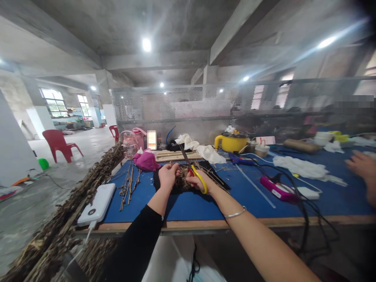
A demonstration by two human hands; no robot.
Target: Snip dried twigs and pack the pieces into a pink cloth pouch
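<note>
My right hand [200, 181] is closed around the handles of a pair of scissors [202, 182] with yellow and red grips; their dark blades point away, up and to the left. Just left of it, my left hand [168, 175] has its fingers pinched together over a black cloth [158, 184]. What that pinch holds, if anything, is too small to make out. Dry brown plant bits [182, 181] lie in a heap on the cloth between both hands. Dried stalks [129, 187] rest on the blue table mat to the left.
A white power bank [97, 204] with a cable lies at the table's left corner. Bundled dry plants [63, 213] run along that side. Behind are a purple cloth bag [147, 159] and a yellow pot [233, 142]. Rightward are a purple power strip [277, 188] and another person's hand [362, 166].
</note>
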